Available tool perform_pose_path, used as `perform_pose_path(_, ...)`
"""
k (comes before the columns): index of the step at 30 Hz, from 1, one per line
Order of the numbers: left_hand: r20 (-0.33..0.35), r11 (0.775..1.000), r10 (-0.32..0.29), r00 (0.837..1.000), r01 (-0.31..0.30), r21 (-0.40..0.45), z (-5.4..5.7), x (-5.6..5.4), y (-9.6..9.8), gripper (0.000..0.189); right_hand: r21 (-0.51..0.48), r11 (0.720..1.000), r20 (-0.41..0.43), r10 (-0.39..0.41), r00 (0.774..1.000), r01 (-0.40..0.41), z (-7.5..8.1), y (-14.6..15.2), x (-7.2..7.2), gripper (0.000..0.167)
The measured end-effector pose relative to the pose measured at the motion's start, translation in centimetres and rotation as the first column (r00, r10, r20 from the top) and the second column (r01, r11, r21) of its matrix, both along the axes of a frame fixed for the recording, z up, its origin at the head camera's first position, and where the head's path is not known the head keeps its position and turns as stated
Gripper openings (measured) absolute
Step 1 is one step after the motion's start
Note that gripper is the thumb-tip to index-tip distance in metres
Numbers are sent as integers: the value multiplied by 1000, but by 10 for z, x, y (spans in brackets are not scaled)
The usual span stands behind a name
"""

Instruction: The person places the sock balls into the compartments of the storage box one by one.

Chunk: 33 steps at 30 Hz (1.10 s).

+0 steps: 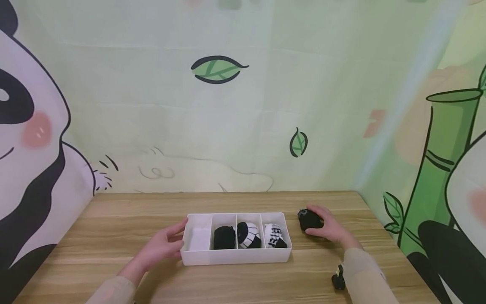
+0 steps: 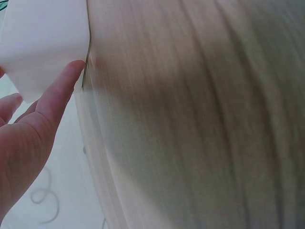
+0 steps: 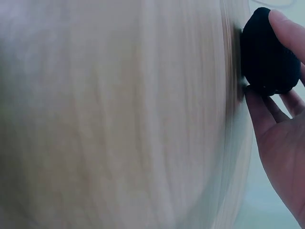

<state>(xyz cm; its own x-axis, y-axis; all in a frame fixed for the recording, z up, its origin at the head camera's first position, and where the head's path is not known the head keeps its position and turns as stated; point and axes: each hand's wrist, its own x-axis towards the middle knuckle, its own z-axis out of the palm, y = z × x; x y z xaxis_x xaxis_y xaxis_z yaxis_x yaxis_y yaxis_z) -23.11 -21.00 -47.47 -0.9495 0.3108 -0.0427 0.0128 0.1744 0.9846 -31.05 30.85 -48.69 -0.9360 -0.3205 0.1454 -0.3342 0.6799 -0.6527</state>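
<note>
A white divided box (image 1: pixel 235 256) sits on the wooden table. My left hand (image 1: pixel 163 248) touches its left end; in the left wrist view, a straight finger (image 2: pixel 62 90) lies along the box wall (image 2: pixel 47 43). The box's leftmost compartment shows its bare white bottom. To the right of it lie a black rolled sock (image 1: pixel 224 238), a black-and-white lined one (image 1: pixel 249 235) and a white one with black marks (image 1: pixel 275 235), each in its own compartment. Right of the box, my right hand (image 1: pixel 329 226) grips another black rolled sock (image 1: pixel 309 220), greyish at one end, thumb and fingers around it.
The wooden table (image 1: pixel 235 285) meets a backdrop (image 1: pixel 243 169) printed with pandas, leaves and bamboo at its far edge. A small black device (image 1: pixel 338 278) sits beside the right sleeve (image 1: pixel 366 274).
</note>
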Motion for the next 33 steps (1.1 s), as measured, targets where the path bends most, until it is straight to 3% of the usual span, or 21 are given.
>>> perform_pose_path(20,-6,1000,4,1000,-4,-25,1,0,0,71,56,998,-39,-10,999,12,-5,-4,6,79)
perform_pose_path(33,-11,1000,-2,1000,2,-13,0,-1,0,71,-4,999,-68,-45,997,45,3,-11,13,76)
